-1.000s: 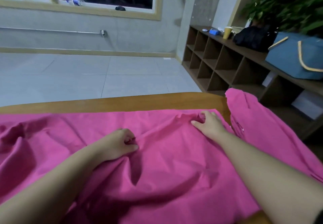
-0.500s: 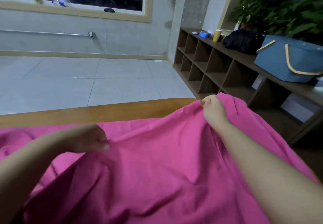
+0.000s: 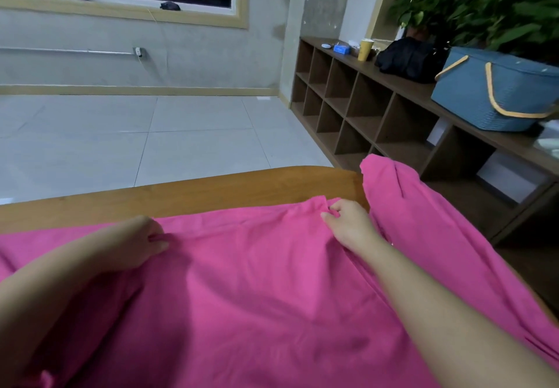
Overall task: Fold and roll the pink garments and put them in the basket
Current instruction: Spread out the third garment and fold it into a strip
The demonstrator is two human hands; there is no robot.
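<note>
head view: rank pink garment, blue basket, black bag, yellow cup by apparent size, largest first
1. pink garment, fills the lower frame
2. blue basket
3. black bag
4. yellow cup

The garment lies nearest the camera and the cup farthest along the shelf, so this is apparent size only.

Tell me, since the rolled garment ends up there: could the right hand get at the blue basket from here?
Probably not as things stand. The right hand pinches the pink garment on the table, while the blue basket sits apart on the shelf unit, across a gap of floor.
</note>
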